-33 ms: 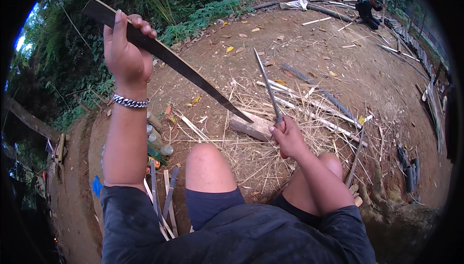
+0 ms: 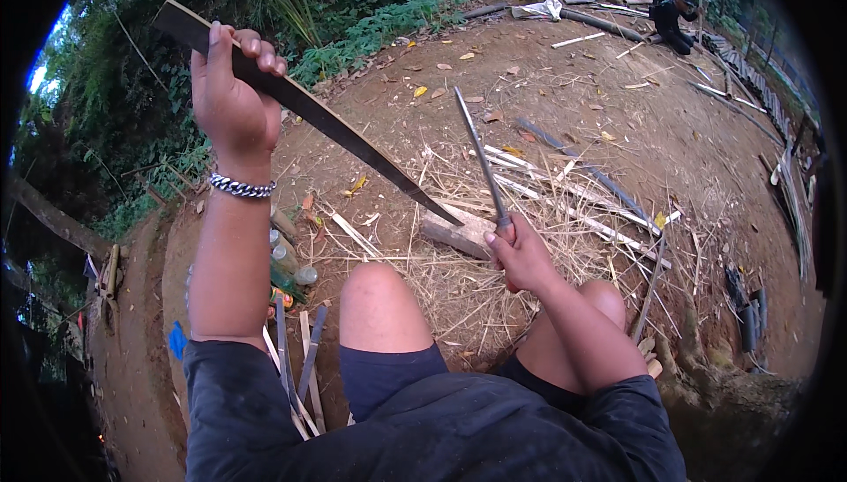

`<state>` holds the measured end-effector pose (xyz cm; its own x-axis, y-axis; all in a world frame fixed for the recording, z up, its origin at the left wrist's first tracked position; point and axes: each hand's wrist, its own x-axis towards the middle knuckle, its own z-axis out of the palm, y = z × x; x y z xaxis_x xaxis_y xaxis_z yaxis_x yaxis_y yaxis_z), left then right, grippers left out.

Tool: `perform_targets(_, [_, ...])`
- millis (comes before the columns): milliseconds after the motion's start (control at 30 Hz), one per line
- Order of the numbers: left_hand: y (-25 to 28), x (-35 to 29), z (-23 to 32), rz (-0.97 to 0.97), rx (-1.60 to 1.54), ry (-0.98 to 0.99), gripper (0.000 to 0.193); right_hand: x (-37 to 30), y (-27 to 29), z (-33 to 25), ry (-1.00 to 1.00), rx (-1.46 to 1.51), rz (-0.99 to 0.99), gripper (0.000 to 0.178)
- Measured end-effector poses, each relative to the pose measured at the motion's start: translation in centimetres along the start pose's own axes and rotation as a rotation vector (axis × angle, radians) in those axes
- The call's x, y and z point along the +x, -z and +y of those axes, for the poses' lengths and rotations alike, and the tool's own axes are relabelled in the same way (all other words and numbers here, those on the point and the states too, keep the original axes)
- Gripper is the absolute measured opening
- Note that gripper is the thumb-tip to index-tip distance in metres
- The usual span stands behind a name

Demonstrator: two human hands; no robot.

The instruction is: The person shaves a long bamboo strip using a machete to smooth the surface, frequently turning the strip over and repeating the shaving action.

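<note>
My left hand (image 2: pixel 231 107), raised at the upper left with a chain bracelet on its wrist, is closed around the upper end of a long dark bamboo strip (image 2: pixel 318 113). The strip slants down to the right, and its narrow lower end meets a wooden block (image 2: pixel 454 235) on the ground in front of my knees. In my right hand (image 2: pixel 524 257), just right of the block, is the handle of a long knife (image 2: pixel 482 155). Its blade points up and away, tilted slightly left, apart from the strip.
Shavings and pale split strips (image 2: pixel 582 208) litter the ground around the block. Bottles (image 2: pixel 304 274) and more strips (image 2: pixel 311 354) lie by my left side. Tree roots (image 2: pixel 706 367) rise at the lower right. Two people (image 2: pixel 675 27) are far off at the upper right, near bamboo poles.
The knife's tip has swung slightly left, with my right hand shifting a little left. My left hand and the bamboo strip have barely moved.
</note>
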<state>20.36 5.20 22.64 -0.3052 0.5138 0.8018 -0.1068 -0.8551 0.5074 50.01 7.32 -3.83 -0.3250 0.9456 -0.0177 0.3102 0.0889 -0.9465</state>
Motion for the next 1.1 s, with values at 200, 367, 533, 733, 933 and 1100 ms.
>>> perform_targets(200, [-1.9, -2.3, 0.9, 0.031, 0.037, -0.055, 0.025, -3.8, -4.1, -9.4, 0.375, -0.01, -0.153, 0.037])
perform_targets(367, [-3.0, -4.6, 1.2, 0.026, 0.041, -0.101, 0.026, -3.8, -5.9, -13.5, 0.513, 0.007, -0.113, 0.041])
perform_targets(533, [-3.4, -6.4, 2.1, 0.084, 0.081, -0.163, 0.028, -1.8, -6.9, -5.9, 0.223, -0.132, -0.152, 0.042])
perform_targets(733, [-2.6, -8.3, 3.6, 0.038, 0.101, -0.19, 0.029, -4.5, -7.0, -8.2, 0.23, -0.052, -0.241, 0.038])
perform_targets(933, [-2.7, -8.4, 3.3, 0.078, 0.101, -0.176, 0.029, -2.1, -8.0, 0.0, -0.149, -0.133, -0.255, 0.035])
perform_targets(1100, [-1.5, -8.3, 3.6, 0.062, 0.109, -0.183, 0.027, -2.0, -8.5, -0.1, 0.007, -0.135, -0.235, 0.033])
